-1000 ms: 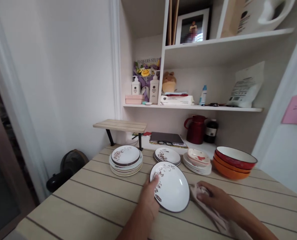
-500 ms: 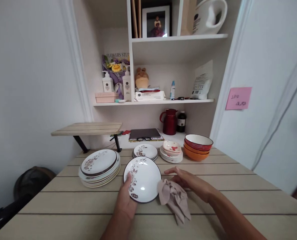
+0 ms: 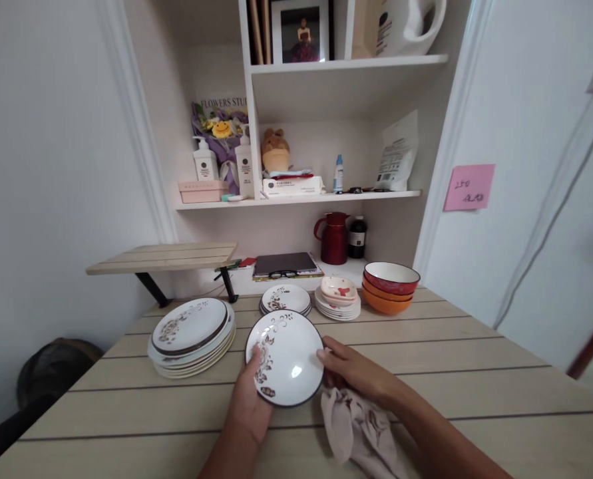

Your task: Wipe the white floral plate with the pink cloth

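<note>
A white plate [image 3: 296,356] with a dark rim and brown floral pattern is tilted up toward me over the table. My left hand [image 3: 250,399] grips its left edge, thumb on the face and fingers hidden beneath. On the opposite side, my right hand [image 3: 349,369] pinches the right rim. Just below that hand is a crumpled beige-pink cloth [image 3: 359,429]; whether the hidden fingers also hold it, I cannot tell. Behind the plate sits a stack of matching small plates [image 3: 283,297].
At left is a stack of larger plates [image 3: 191,326] near a small raised wooden shelf [image 3: 161,256]. Small dishes [image 3: 339,293] on white saucers and stacked red and orange bowls [image 3: 389,289] stand back right. A red jug [image 3: 335,238] and a laptop [image 3: 283,264] are behind.
My right hand has moved left and taken hold of the plate's right rim. The cloth has shifted down and right, away from the plate. The camera view has shifted slightly.
</note>
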The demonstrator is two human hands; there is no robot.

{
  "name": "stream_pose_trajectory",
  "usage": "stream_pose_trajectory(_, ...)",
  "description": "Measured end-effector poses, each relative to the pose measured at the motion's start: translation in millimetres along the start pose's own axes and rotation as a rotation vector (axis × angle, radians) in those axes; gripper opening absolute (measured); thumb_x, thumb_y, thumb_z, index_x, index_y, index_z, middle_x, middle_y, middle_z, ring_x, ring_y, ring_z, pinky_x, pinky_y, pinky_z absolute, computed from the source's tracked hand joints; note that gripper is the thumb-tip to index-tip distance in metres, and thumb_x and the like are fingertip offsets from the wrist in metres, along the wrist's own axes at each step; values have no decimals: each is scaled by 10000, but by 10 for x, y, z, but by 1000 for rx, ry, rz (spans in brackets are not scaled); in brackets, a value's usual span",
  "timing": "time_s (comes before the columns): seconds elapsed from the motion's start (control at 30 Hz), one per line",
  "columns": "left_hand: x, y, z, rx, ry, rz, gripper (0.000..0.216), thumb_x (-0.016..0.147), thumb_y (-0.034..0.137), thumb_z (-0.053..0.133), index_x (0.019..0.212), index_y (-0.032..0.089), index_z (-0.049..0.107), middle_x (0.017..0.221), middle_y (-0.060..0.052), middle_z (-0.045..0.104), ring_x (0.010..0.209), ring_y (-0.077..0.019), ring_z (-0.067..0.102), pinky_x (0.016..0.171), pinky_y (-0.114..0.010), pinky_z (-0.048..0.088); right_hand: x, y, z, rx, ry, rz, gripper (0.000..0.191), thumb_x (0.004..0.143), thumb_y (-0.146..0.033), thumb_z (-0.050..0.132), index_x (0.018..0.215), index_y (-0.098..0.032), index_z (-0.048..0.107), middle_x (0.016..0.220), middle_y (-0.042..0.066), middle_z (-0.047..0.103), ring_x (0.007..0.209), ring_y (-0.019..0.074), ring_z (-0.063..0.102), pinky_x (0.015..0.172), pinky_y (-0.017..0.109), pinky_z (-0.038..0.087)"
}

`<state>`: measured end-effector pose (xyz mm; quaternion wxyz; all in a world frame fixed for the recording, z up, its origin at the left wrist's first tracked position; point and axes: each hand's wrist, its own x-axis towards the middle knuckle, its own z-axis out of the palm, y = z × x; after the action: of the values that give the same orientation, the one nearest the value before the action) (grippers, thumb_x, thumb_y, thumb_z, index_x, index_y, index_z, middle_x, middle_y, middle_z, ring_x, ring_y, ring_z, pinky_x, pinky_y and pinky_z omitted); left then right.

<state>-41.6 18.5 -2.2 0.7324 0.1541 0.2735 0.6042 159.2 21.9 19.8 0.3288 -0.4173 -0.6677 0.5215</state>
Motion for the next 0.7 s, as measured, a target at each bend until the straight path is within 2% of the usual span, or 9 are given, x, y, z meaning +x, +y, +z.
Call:
stream_pose_trajectory(0.1,-10,-15,10,26,-49,-73,475,789,346,592,1202,115,555,1093,-149,665,1075,-275,588,981,-430,418,66,75,87,146,16,25,415,738,-403,597,1067,-185,470,640,-56,550,450,59,412,419,181,299)
stream_pose_trajectory(0.3,-41,24,66,42,-25,-92,488,802,419,547,1192,126,566,1101,-153,661,1082,-303,578,979,-469,396,192,161,143,369,116,230,415,638,-240,515,1043,-153,496,401,-71,500,286,73,365,289,154,184)
stream_pose_trajectory(0.47,-44,44,99,-95,-48,34,493,823,498,471,1225,219,532,1203,-102,611,1125,-268,549,958,-427,413,233,116,58,497,197,282,251,620,-237,496,853,-159,543,294,-71,432,199,70,267,237,152,118)
stream_pose_trajectory(0.6,-10,67,68,-147,-14,109,478,838,522,418,1261,305,466,1271,-72,554,1126,-233,544,912,-396,445,365,113,45,510,244,318,77,634,-240,475,636,-169,503,256,-42,407,179,60,238,229,151,112)
stream_pose_trajectory(0.7,12,83,26,-141,66,144,523,814,580,411,1290,364,402,1305,-66,504,1104,-228,552,874,-406,467,507,131,3,509,277,376,123,650,-238,458,540,-187,438,257,-32,398,180,58,242,222,155,125)
